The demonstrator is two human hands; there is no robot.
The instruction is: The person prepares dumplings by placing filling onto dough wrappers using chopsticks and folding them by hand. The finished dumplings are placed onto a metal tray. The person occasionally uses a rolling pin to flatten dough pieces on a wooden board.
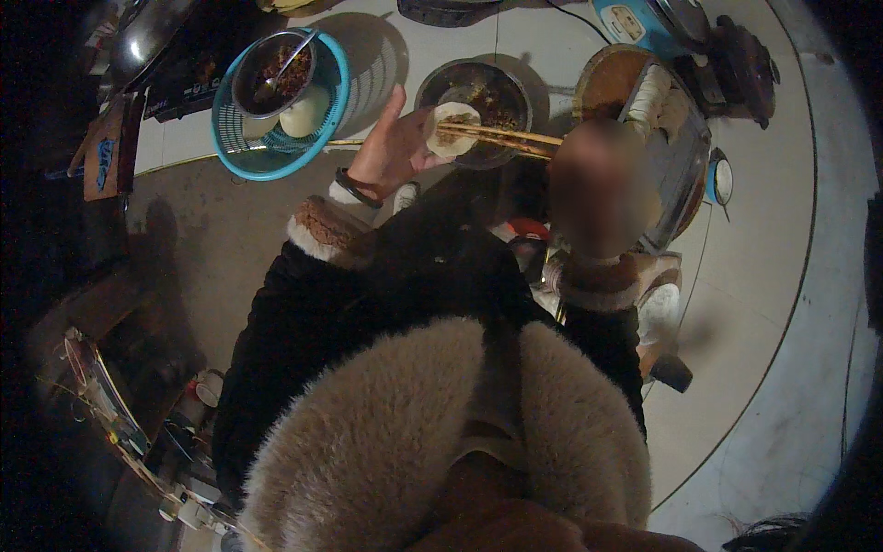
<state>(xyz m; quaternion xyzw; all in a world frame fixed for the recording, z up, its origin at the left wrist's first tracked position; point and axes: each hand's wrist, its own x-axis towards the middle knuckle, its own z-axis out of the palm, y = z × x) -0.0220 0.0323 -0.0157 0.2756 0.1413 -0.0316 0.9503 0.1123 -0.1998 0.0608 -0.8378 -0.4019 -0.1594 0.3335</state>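
On the palm of my left hand rests a round dough wrapper, its fingers around the edge. Brown minced filling lies in the middle of the wrapper. A pair of wooden chopsticks reaches across from the right, tips on the filling. My right hand, blurred in the picture, grips their other end. Just behind the wrapper stands a metal bowl with more filling inside, partly hidden by my left hand and the wrapper.
A blue plastic basket at left holds a metal bowl with dark filling and a spoon, and pale rounded pieces. At right, a metal tray with pale dough pieces overlaps a wooden board. A blue rice cooker stands behind.
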